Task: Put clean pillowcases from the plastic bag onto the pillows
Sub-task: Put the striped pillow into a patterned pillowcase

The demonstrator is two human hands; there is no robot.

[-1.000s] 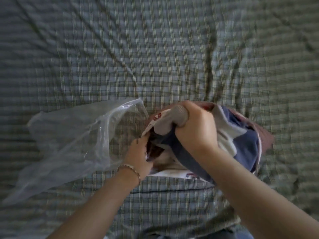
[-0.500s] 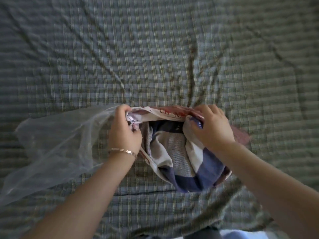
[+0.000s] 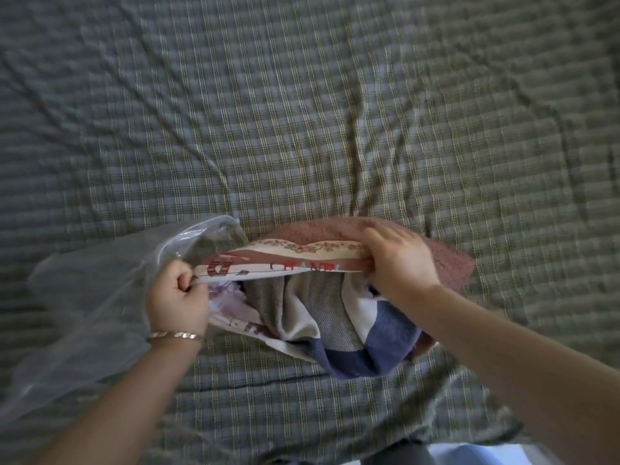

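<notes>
Toward the near edge of the green checked bedsheet (image 3: 302, 112), beside the clear plastic bag (image 3: 94, 297), the left hand (image 3: 177, 297) and right hand (image 3: 399, 260) each pinch an end of the white-and-red printed pillowcase (image 3: 285, 267), likely to spread it free of the blue-grey cloth bundle (image 3: 335, 323).

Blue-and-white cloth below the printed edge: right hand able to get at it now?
Probably yes. The blue-and-white cloth lies uncovered just under the right hand, nothing across it. But that hand grips the edge of the printed pillowcase, so it would need to let go first.
</notes>
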